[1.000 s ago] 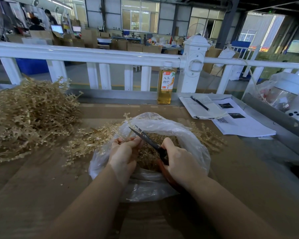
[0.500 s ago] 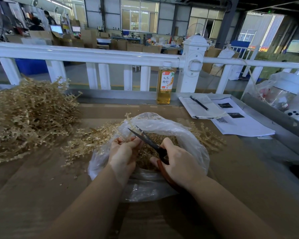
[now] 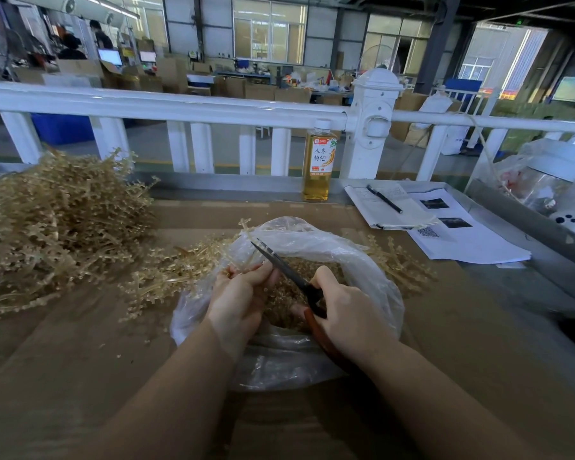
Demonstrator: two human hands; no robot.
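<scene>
Head view: left grip (image 3: 238,293) pinches a sprig (image 3: 245,229), right grip (image 3: 349,313) clasps scissors (image 3: 279,263); bag (image 3: 329,247) part-filled, big pile (image 3: 57,220) uncut.

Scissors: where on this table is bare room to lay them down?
The table is bare at the near left, below the pile of sprigs and left of the bag. A second bare patch lies right of the bag, below the papers. Crowded: loose sprigs around the bag, and the bottle and papers at the far edge.
</scene>
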